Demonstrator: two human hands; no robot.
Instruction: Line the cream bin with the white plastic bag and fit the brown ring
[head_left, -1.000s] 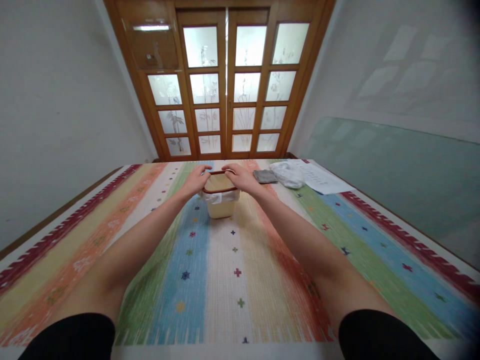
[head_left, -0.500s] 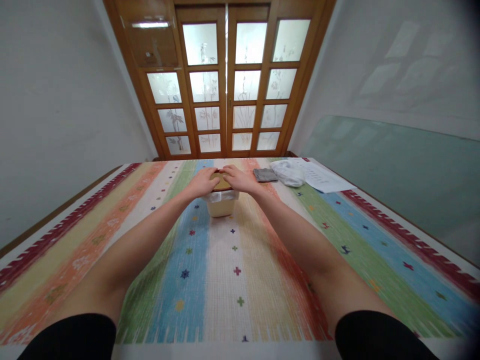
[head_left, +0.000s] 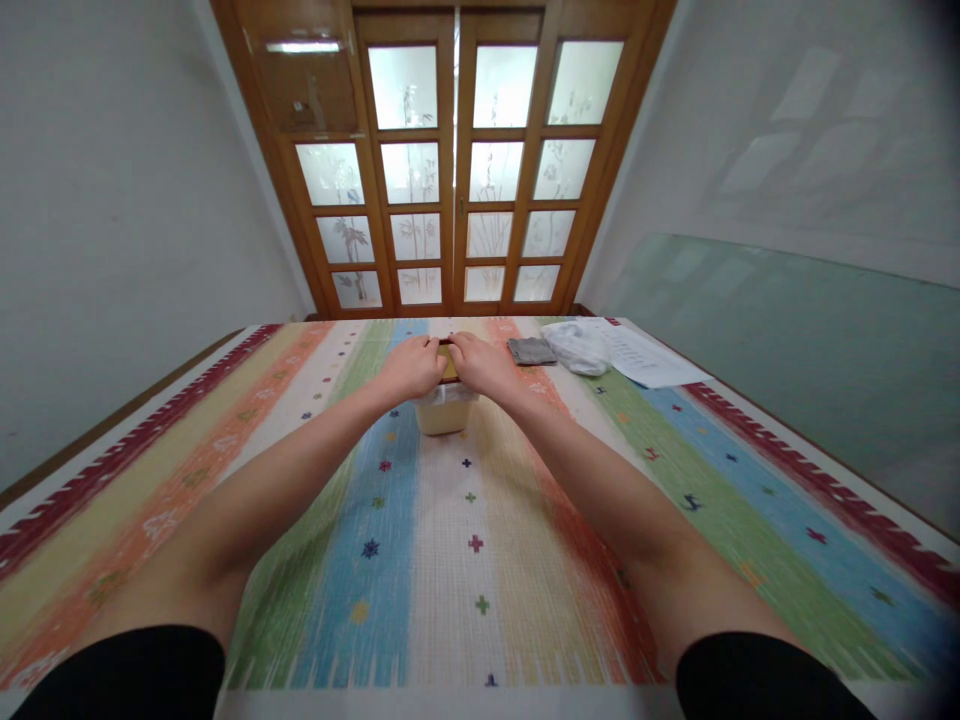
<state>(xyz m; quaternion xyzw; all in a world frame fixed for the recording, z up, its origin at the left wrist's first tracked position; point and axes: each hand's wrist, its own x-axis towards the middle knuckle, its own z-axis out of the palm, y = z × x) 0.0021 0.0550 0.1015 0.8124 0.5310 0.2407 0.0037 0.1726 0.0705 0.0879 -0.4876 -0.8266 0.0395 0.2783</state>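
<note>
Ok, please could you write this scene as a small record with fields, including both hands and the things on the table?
Left hand: at left side of the brown rim, fingers curled
Right hand: at right side of the rim, fingers curled
Grip: firmness cannot be told
Container: cream bin, upright, white liner below rim
Right of bin: grey cloth, white plastic bag, printed paper
Surface: striped tablecloth
Background: wooden doors with glass panes

Bin [head_left: 444,418] on tablecloth [head_left: 442,560] — paper [head_left: 656,362] right
</note>
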